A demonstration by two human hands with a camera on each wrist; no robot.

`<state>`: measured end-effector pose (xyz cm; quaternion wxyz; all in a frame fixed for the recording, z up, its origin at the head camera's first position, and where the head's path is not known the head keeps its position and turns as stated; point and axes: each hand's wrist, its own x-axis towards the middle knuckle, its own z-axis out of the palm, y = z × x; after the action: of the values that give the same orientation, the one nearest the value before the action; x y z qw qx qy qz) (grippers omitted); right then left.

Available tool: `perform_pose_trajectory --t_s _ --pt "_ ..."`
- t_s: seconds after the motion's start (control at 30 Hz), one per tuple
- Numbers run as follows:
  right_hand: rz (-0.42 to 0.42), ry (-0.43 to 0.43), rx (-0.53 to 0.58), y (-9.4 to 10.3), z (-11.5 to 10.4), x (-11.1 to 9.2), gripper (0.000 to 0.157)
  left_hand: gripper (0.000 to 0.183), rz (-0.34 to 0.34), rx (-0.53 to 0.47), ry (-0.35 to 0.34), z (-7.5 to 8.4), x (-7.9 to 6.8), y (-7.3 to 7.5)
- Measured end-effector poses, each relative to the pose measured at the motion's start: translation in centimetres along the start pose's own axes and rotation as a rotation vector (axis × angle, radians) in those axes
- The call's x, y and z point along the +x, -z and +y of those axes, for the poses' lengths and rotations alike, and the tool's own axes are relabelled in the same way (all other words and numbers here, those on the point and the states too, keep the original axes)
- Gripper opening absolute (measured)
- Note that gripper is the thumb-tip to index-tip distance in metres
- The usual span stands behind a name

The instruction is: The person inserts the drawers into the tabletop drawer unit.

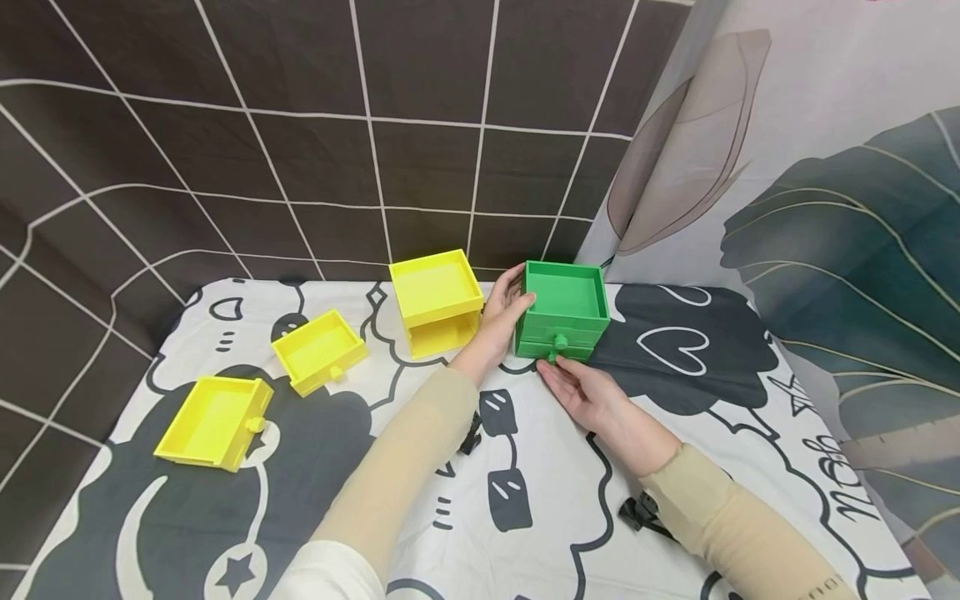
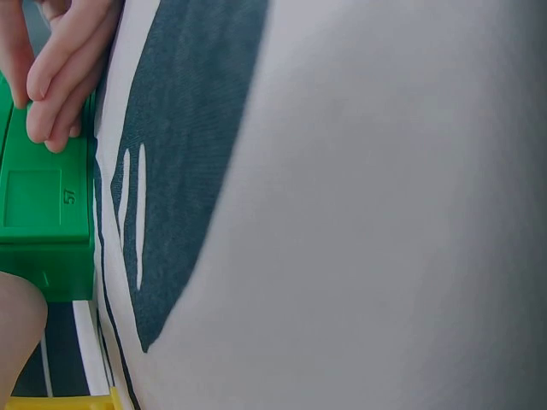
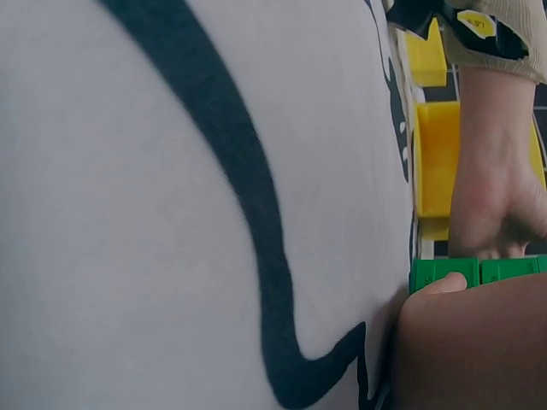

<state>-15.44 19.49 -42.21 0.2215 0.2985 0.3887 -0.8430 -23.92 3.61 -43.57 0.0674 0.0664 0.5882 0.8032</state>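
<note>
Green drawer box (image 1: 564,292) stands upright, just right of the yellow cabinet (image 1: 437,285). The left hand (image 1: 495,317), between cabinet and box, spreads against the box's cabinet-facing side; the right hand (image 1: 588,396), farther from the cabinet, pinches the lower knob (image 1: 552,357), whose pull axis points toward that hand.

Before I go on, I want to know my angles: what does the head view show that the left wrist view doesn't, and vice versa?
Only head: the nearer loose yellow drawer, the farther loose yellow drawer and the open top tray of the green cabinet.

Only left wrist: a readable marking, apparently 57, on the green front.

Both: the green cabinet, the right hand at its front, part of the left hand at its side, the patterned cloth, and some yellow, just an edge in the wrist view.
</note>
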Motion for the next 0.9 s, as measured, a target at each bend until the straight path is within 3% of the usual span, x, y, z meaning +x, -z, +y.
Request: perform_pose_trajectory --t_s 0.9 --pt "-0.010 0.035 -0.021 0.21 0.37 0.12 0.017 0.063 0.009 0.006 0.009 0.11 -0.12 -0.03"
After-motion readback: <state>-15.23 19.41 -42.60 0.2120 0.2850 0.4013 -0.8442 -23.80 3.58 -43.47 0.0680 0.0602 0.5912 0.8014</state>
